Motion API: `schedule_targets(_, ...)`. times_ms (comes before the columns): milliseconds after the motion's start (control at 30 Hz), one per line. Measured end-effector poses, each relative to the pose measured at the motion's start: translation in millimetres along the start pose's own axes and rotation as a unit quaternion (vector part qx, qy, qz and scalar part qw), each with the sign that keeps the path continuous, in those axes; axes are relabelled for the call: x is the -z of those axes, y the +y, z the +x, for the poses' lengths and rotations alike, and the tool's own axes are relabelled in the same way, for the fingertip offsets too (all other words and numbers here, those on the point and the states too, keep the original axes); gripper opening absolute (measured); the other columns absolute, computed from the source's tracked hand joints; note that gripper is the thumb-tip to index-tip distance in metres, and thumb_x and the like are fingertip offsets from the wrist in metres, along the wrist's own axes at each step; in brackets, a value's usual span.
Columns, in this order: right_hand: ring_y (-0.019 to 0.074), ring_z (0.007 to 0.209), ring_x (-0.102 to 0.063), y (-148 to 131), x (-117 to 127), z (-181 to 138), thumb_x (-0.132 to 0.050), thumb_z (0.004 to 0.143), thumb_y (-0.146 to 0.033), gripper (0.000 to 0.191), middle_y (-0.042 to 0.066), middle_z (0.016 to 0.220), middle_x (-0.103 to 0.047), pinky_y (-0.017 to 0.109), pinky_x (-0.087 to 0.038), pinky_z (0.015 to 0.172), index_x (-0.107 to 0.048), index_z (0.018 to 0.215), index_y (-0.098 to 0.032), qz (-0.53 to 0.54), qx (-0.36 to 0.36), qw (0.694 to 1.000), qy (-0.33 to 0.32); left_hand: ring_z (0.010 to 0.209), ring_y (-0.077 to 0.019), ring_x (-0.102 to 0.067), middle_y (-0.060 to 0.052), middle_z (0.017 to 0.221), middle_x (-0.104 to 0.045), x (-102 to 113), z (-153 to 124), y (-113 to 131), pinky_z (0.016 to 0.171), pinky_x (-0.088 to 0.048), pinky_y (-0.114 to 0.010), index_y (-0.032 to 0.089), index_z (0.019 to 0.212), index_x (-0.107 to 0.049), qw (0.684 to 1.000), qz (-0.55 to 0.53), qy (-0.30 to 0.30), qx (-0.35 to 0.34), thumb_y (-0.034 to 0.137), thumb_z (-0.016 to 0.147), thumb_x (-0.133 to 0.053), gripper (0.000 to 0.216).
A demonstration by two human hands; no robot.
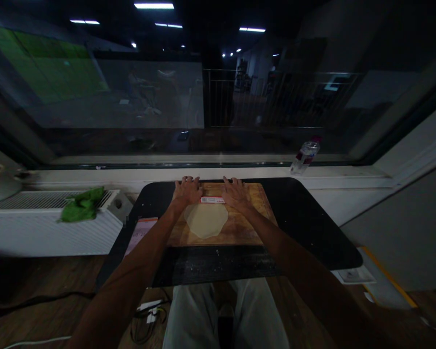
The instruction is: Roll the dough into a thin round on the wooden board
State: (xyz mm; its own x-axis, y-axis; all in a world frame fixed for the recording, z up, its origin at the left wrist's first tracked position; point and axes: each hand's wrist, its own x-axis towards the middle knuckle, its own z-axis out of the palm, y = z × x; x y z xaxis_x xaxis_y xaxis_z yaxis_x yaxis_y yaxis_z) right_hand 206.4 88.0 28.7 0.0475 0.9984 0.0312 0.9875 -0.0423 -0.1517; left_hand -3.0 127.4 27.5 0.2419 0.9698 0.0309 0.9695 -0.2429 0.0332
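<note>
A flat round of pale dough (206, 220) lies on a wooden board (240, 231) on a black table (301, 228). At the dough's far edge lies a rolling pin (212, 199) with a red and white label. My left hand (187, 189) rests flat on the pin's left end, fingers stretched out. My right hand (234, 190) lies flat on its right end, fingers spread. Both arms reach straight forward over the board.
A pink card (141, 233) lies on the table's left side. A plastic water bottle (305, 155) stands on the window sill at the right. A green cloth (83, 204) sits on the white radiator at the left. Cables lie on the wooden floor below.
</note>
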Motion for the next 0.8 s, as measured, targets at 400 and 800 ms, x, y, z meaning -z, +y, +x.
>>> schedule_targets(400, 0.0326, 0.152, -0.055, -10, -4, -64, -0.034, 0.117, -0.034, 0.063, 0.021, 0.168, -0.061, 0.046, -0.037, 0.127, -0.051, 0.172, -0.010, -0.016, 0.008, 0.999, 0.050, 0.147, -0.0381, -0.055, -0.017, 0.155, -0.067, 7, -68, 10, 0.119, -0.044, -0.058, 0.025, 0.150, -0.068, 1.000, 0.012, 0.014, -0.006, 0.044, 0.116, -0.036, 0.051)
schedule_targets(800, 0.0313, 0.147, -0.059, -8, -5, -50, -0.036, 0.117, -0.033, 0.061, 0.019, 0.163, -0.066, 0.044, -0.041, 0.124, -0.052, 0.172, -0.012, -0.021, 0.016, 0.998, 0.055, 0.147, -0.0390, -0.055, -0.016, 0.153, -0.069, 6, -58, 11, 0.117, -0.045, -0.058, 0.028, 0.146, -0.071, 1.000, 0.010, 0.022, 0.001, 0.044, 0.115, -0.038, 0.047)
